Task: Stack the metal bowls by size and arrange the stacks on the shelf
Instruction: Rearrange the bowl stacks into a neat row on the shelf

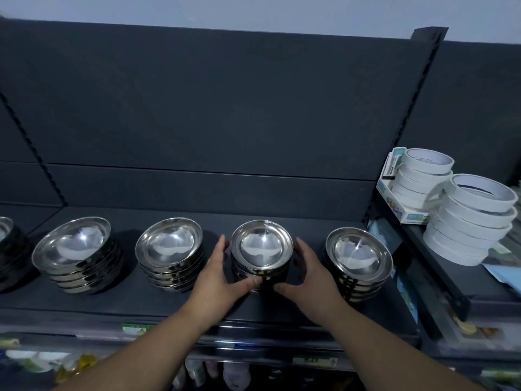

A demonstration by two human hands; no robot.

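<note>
Between the left hand point(217, 275) and right hand point(310, 275), a bowl stack point(262, 249) is being clasped, fingers curled round its sides, thumbs at its front. It is being held upright on the shelf point(169, 303), straight ahead, equally near both hands.

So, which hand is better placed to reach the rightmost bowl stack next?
The right hand, probably. It grips the held stack on the side nearest the rightmost stack. The left hand grips the far side and would need to cross over.
</note>
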